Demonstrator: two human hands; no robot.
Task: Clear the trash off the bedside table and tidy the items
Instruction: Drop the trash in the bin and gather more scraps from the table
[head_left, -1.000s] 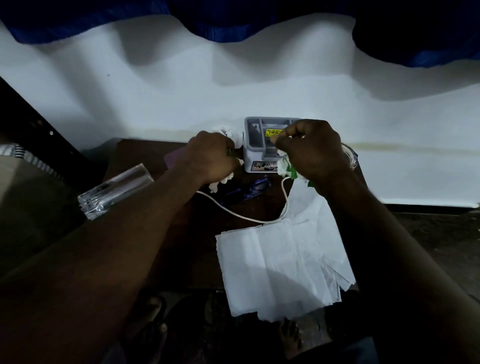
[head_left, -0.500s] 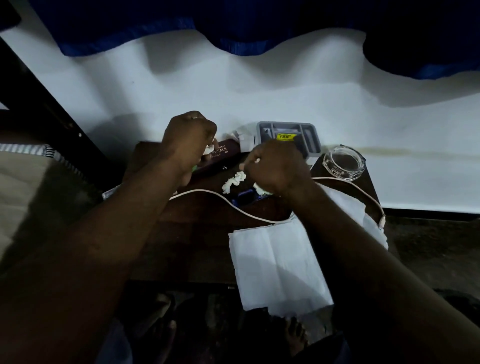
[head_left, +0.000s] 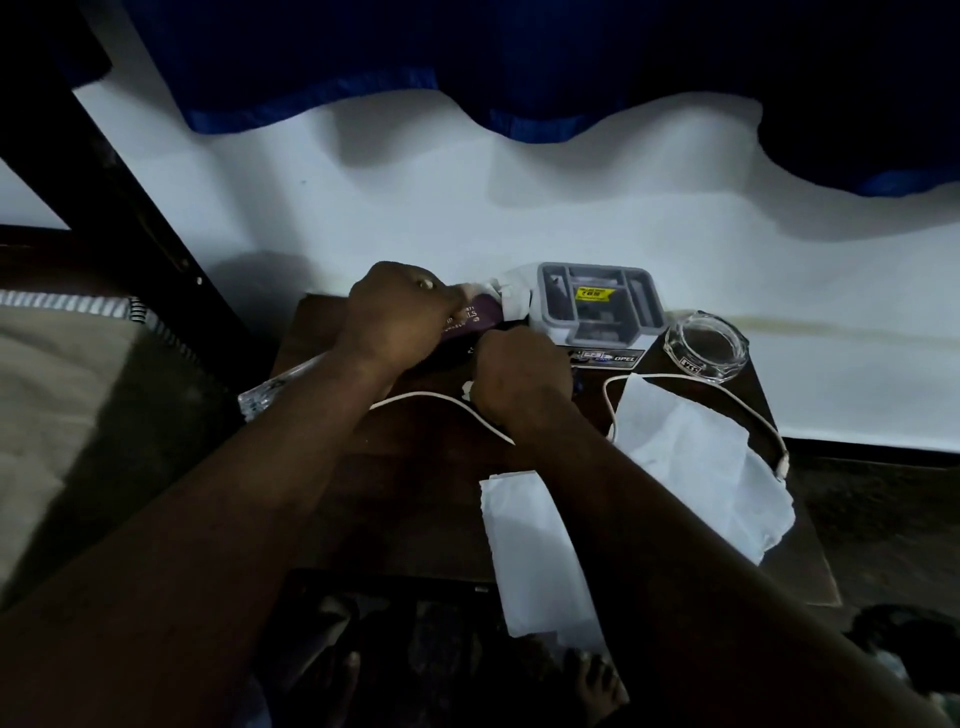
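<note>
On the dark wooden bedside table (head_left: 415, 493), my left hand (head_left: 400, 317) is a closed fist at the back. It lies over a purple packet (head_left: 475, 318), with its fingertips at a crumpled white tissue (head_left: 506, 296) beside the grey organiser box (head_left: 597, 304). Just in front, my right hand (head_left: 519, 376) is closed too, and a scrap of white tissue (head_left: 467, 388) shows at its left edge. A white cable (head_left: 431, 399) runs under both wrists. Two white paper sheets lie on the table: one (head_left: 701, 467) at the right, one (head_left: 535, 545) hanging over the front edge.
A glass ashtray (head_left: 706, 348) stands at the back right corner. A clear plastic bottle (head_left: 265, 397) lies at the table's left edge, mostly behind my left forearm. A bed (head_left: 78, 415) is on the left, a white wall behind, bare feet on the floor below.
My right hand came off the organiser box and closed over the tissue scraps at mid-table. My left hand moved back toward the tissue by the box. The ashtray came into view.
</note>
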